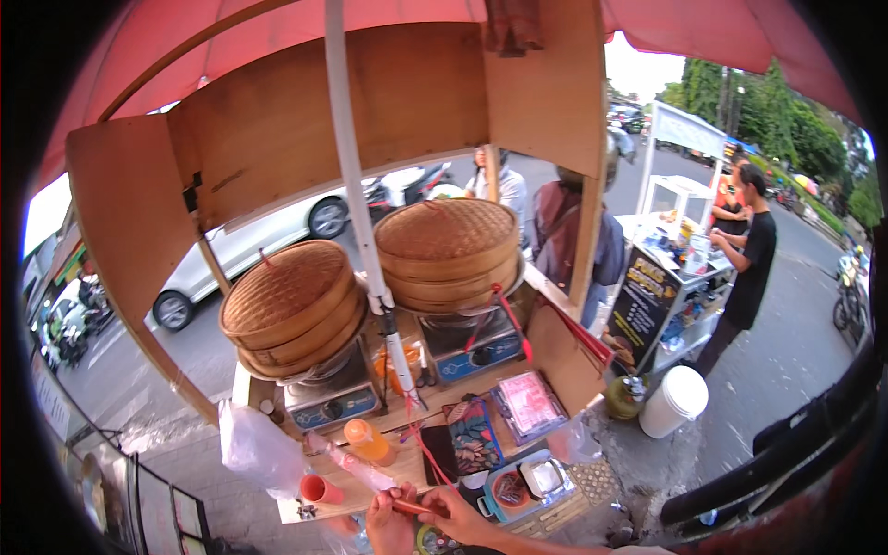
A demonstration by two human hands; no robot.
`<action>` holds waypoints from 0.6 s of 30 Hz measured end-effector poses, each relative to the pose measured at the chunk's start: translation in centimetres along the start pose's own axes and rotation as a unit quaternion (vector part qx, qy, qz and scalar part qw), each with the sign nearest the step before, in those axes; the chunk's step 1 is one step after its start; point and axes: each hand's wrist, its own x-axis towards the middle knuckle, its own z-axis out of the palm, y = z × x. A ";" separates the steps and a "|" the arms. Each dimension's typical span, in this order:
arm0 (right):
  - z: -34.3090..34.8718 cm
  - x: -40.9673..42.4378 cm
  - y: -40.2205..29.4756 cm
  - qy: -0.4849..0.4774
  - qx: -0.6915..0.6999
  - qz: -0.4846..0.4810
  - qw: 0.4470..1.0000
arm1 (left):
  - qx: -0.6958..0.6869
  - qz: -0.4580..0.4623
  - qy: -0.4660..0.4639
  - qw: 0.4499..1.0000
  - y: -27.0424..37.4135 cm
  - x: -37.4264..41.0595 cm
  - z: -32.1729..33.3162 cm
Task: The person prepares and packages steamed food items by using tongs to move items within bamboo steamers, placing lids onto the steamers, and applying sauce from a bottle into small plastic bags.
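Observation:
At the bottom of the head view, my left hand (390, 519) grips one end of a slim reddish-brown object (411, 507). The fingers of my right hand (454, 515) hold its other end; what it is exactly cannot be made out. Just beyond, on the wooden counter, are a long clear plastic sleeve or roll (357, 473), an orange squeeze bottle (368, 442) and a red plastic cup (320, 490). A dark flat item (439, 451) lies beside a leaf-patterned pouch (475, 431). Right of my hands sits a blue-rimmed plastic container (512, 489) with smaller tubs inside.
Two lidded bamboo steamers (295, 305) (447, 243) stand on a left gas stove (333, 409) and a right one (479, 357). A white pole (354, 159) rises between them. A white plastic bag (257, 444) hangs at left. People stand beyond, some by another cart (652, 298).

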 end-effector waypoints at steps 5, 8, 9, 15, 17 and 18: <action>0.4 -1.9 2.2 0.045 -0.025 0.077 0.996 | -0.037 -0.035 -0.044 0.998 -1.2 -2.6 -4.5; 1.1 -3.6 3.0 0.071 -0.093 0.044 0.992 | -0.022 -0.032 0.000 0.999 -0.9 -4.2 -1.2; 1.3 -4.1 3.4 0.061 -0.109 0.064 0.990 | -0.019 -0.035 0.025 0.999 -0.8 -5.0 -0.8; 0.9 -3.9 4.0 0.066 -0.132 -0.027 0.989 | 0.257 -0.061 -0.024 0.964 -1.1 -6.4 -5.9; 1.5 -4.0 -0.6 0.035 -0.187 0.018 0.982 | 0.397 -0.113 -0.057 0.909 -1.5 -6.0 -7.5; 1.4 -3.7 -0.5 0.036 -0.237 -0.038 0.970 | 0.401 -0.127 -0.064 0.905 -1.7 -6.1 -7.1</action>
